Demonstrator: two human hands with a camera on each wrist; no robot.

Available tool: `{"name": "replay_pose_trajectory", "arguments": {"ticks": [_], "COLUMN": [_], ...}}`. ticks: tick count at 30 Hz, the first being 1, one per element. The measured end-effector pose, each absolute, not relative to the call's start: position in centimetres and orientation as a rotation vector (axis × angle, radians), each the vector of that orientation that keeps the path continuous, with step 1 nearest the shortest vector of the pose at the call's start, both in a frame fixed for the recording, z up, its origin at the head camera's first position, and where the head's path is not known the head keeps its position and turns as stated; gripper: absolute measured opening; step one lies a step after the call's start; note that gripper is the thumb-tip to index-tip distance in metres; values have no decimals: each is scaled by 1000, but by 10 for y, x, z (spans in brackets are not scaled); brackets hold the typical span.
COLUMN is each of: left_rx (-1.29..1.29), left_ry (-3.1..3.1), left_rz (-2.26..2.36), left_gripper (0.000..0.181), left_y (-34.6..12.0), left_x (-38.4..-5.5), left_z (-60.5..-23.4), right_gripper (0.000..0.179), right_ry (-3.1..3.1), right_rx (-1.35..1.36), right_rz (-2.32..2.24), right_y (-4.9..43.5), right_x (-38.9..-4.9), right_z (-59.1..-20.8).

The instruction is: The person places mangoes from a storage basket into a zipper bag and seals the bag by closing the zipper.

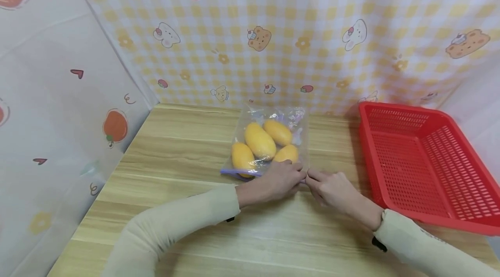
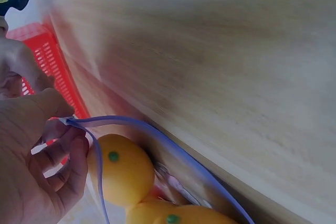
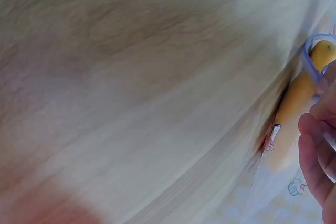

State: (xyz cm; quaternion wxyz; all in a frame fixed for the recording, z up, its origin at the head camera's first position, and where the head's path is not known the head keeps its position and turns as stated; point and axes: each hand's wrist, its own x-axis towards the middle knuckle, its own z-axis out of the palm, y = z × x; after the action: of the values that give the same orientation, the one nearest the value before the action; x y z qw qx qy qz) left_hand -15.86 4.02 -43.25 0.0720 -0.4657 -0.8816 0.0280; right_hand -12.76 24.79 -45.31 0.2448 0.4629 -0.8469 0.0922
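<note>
A clear zip bag lies on the wooden table with several yellow mangoes inside. Its purple-blue zip edge faces the person and gapes apart in the left wrist view, where mangoes with green stem spots show. My left hand pinches the zip near the bag's right corner between thumb and forefinger. Close beside it, my right hand pinches the same corner; its fingertips are partly hidden in the head view. In the right wrist view, fingers show at the frame's right edge beside the bag.
A red plastic basket with slotted sides stands on the right of the table. Behind the table hangs a yellow checked curtain, and a white printed sheet hangs on the left. Wooden tabletop stretches left of the bag.
</note>
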Motion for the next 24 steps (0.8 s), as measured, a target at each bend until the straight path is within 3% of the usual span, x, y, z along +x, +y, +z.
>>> {"name": "replay_pose_trajectory", "arguments": {"ticks": [10, 15, 21, 24], "left_rx": [-1437, -1453, -1445, -1427], "left_ry": [-2643, -2674, -2704, -2700], "left_rz": [156, 128, 123, 142], "left_gripper": [9, 9, 17, 15], "left_y": [27, 25, 25, 26], "left_x": [-160, -159, -159, -159], "left_z": [-432, -431, -430, -429], "right_gripper": [30, 4, 13, 7], "right_ry": [-2386, -2494, -2527, -2524], "right_rx": [1263, 1198, 1125, 1125], "right_rz": [227, 161, 24, 26], "right_y": [250, 249, 241, 236], "right_x": [-127, -122, -116, -117], "right_z": [-455, -458, -461, -459]}}
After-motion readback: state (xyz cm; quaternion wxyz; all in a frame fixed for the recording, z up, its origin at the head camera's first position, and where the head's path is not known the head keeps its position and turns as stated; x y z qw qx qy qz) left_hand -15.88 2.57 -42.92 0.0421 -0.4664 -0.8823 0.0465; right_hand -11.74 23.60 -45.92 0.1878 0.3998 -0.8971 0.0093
